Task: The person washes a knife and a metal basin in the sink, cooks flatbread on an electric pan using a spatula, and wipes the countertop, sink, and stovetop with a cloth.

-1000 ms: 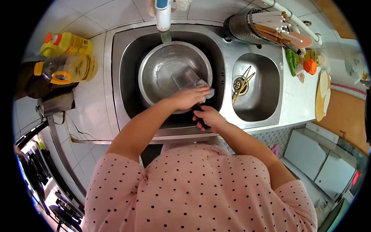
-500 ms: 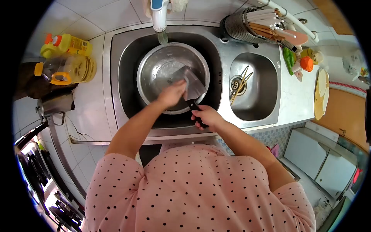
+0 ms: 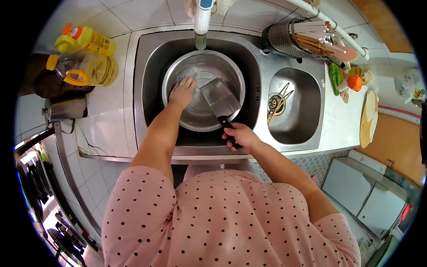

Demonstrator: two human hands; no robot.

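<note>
A steel basin (image 3: 202, 125) stands in the larger sink, under the faucet (image 3: 202, 22). My left hand (image 3: 181, 93) is over the basin's left side, palm down, its fingers stretched out; what lies under the palm is hidden. Wrapped round the black handle of a cleaver (image 3: 220, 98), my right hand (image 3: 240, 137) is at the basin's lower right edge. The wide blade points up and left over the basin. No grey cloth shows.
The smaller sink (image 3: 302, 120) on the right holds chopsticks (image 3: 281, 104) over its drain. Behind it leans a utensil holder (image 3: 282, 39). Green peppers (image 3: 333, 79) and round boards (image 3: 368, 119) lie at the right. Oil bottles (image 3: 95, 68) and a metal pot (image 3: 66, 108) are at the left.
My left hand has moved left, away from the cleaver blade, to the basin's left side. The grey cloth seen earlier under it has gone from view. My right hand keeps its grip.
</note>
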